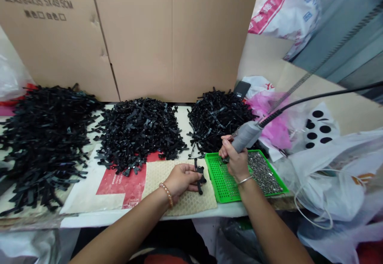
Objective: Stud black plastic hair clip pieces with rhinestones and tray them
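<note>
My left hand (181, 179) rests on a beige honeycomb mat (191, 202) and pinches a small black plastic part (199, 176) at the mat's right side. My right hand (235, 158) is wrapped round a grey corded electric screwdriver (247, 135), its tip pointing down into a green perforated tray (223, 182). The tray's right half holds a heap of small silver screws (263, 172). The two hands are a short way apart, with the tray's left edge between them.
Three heaps of black plastic parts lie behind: a large one at left (42, 136), one in the middle (137, 132), one at right (218, 114). Cardboard boxes (143, 36) stand behind them. Plastic bags (335, 168) crowd the right; a black cable (323, 96) runs off right.
</note>
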The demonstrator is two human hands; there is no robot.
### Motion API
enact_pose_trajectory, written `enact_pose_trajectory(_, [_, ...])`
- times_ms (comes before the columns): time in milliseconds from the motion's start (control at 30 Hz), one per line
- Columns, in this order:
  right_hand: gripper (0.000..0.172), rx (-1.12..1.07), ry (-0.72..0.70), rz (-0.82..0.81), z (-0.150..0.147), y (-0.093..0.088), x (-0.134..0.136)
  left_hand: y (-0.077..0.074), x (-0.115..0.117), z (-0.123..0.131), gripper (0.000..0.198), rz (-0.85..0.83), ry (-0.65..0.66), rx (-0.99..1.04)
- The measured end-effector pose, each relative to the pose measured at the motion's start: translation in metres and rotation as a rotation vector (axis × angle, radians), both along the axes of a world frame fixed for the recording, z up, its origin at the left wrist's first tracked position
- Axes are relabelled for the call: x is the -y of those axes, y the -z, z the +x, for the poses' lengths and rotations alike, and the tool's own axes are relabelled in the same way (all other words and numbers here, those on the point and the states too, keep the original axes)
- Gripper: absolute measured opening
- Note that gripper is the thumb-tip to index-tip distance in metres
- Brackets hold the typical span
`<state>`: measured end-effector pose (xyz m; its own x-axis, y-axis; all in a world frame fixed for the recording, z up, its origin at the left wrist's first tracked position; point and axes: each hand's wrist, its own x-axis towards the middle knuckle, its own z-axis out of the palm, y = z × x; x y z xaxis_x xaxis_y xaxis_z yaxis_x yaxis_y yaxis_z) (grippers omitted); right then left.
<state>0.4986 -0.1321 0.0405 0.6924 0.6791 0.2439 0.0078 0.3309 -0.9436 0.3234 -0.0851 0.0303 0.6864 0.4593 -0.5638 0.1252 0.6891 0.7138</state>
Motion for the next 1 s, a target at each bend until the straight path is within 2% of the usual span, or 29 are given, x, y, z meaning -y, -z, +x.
enact_pose_trajectory(100, [0.031, -0.038, 0.058, 0.021, -0.002, -0.009, 0.001, 0.003, 0.001, 0.001, 0.026, 0.006, -0.01, 0.005])
enact_pose_trajectory(200, [0.031, -0.122, 0.071, 0.106, -0.013, -0.027, 0.006, 0.004, 0.001, 0.002, 0.022, 0.007, -0.018, 0.01])
enact_pose_trajectory(333, [0.024, -0.17, -0.112, 0.157, -0.045, -0.046, 0.015, 0.004, 0.001, 0.003, 0.019, 0.017, -0.019, 0.015])
enact_pose_trajectory(400, [0.022, -0.175, -0.174, 0.136, -0.06, -0.046, 0.018, 0.005, 0.002, 0.003, 0.022, 0.03, -0.023, 0.013])
enact_pose_trajectory(533, [0.022, -0.22, -0.176, 0.104, -0.076, -0.038, 0.019, 0.008, 0.002, 0.003, 0.028, 0.034, -0.014, 0.046])
enact_pose_trajectory(633, [0.022, -0.244, -0.152, 0.093, -0.075, -0.034, 0.019, 0.009, 0.002, 0.003, 0.027, 0.037, -0.011, 0.057])
enact_pose_trajectory(833, [0.022, -0.239, -0.149, 0.094, -0.073, -0.032, 0.02, 0.005, 0.002, 0.005, 0.012, 0.031, -0.036, 0.006])
enact_pose_trajectory(1000, [0.021, -0.239, -0.148, 0.104, -0.074, -0.028, 0.02, 0.004, 0.003, 0.005, 0.013, 0.034, -0.035, 0.011])
